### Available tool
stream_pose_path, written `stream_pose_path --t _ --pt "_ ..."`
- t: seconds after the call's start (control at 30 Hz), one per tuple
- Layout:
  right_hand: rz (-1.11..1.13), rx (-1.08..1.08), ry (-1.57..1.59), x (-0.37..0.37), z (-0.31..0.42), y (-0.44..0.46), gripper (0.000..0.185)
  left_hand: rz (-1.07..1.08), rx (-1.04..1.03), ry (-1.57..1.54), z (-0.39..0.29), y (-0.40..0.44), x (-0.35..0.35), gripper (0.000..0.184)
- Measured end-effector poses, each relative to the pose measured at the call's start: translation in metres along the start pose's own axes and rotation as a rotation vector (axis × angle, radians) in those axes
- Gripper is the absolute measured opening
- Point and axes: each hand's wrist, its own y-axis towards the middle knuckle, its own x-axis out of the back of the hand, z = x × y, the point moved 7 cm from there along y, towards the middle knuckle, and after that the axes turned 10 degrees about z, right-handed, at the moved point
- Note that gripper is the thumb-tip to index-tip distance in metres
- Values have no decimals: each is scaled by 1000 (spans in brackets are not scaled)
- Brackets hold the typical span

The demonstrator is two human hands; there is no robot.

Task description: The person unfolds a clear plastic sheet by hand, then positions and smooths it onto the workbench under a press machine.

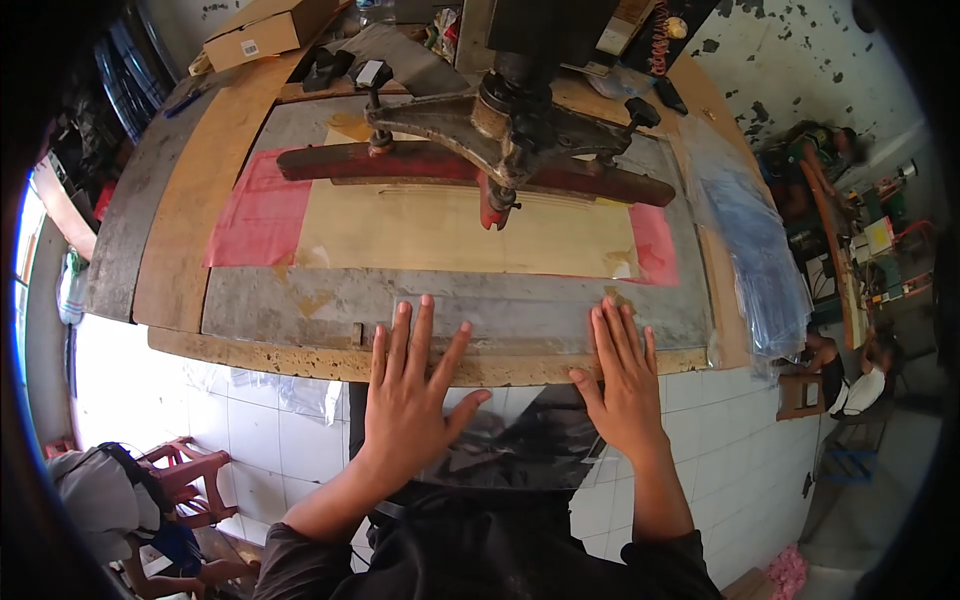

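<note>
My left hand (412,395) lies flat with fingers spread on a clear plastic sheet (515,445) at the front edge of the worktable. Flat on the sheet's right part rests my right hand (625,385), fingers stretched out and thumb apart. The sheet hangs over the wooden edge toward my lap, and its far part lies on the grey metal plate (260,310). Beyond my fingertips is a yellowish strip (400,235) with pink pieces (258,210) at its ends. Over the strip hangs a press head (510,135) with a long red bar (400,163).
A stack of clear plastic bags (755,255) drapes over the table's right edge. At the back left stands a cardboard box (262,32). Red plastic stools (195,485) and a seated person (100,490) are at lower left; other people sit at the right.
</note>
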Motion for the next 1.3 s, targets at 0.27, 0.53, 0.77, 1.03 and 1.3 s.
stream_pose_path --t 0.27,0.53,0.77,1.03,1.3 --pt "-36 42 -15 4 2 1 71 -24 -16 4 -3 -1 1 74" --pt "-294 -37 301 25 -45 -18 61 -64 -50 -27 -1 -4 0 71" --pt "-339 -131 648 27 -63 -32 39 -115 -82 -86 0 -7 5 68" --pt "-542 153 1127 102 -86 -74 55 -464 -99 -694 15 -21 48 108" --pt "-940 422 974 194 -57 -92 47 -401 -273 -1417 11 -13 111 122"
